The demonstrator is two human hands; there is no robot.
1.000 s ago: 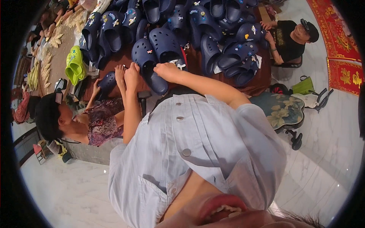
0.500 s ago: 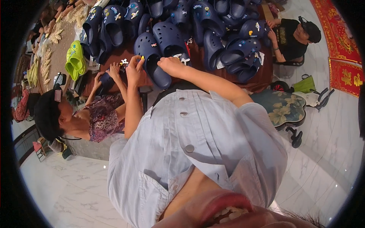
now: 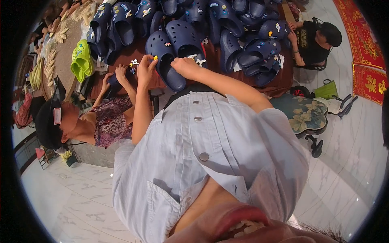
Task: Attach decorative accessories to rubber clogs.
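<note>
My left hand [image 3: 145, 69] pinches a small yellow shoe charm [image 3: 155, 58] beside a navy clog [image 3: 160, 41]. This clog lies with its holed toe pointing away from me and carries a small charm on its upper. My right hand [image 3: 186, 67] is closed at the rim of the clog's opening; its fingertips hide whatever they grip. A second navy clog [image 3: 183, 34] lies just to the right, partly behind that hand. White charms [image 3: 198, 60] show at its opening, next to my right hand.
Many navy clogs [image 3: 259, 50] with charms cover the brown-clothed table. Lime-green clogs [image 3: 82, 60] stand at the left. A co-worker [image 3: 113, 125] sits close on my left, hands on a clog; another person [image 3: 314, 44] handles clogs at the right. A patterned stool [image 3: 302, 113] stands nearby.
The view has shifted slightly, moving the clogs a little right and up. Both my hands keep nearly the same place at the clog, the yellow charm still in my left fingers.
</note>
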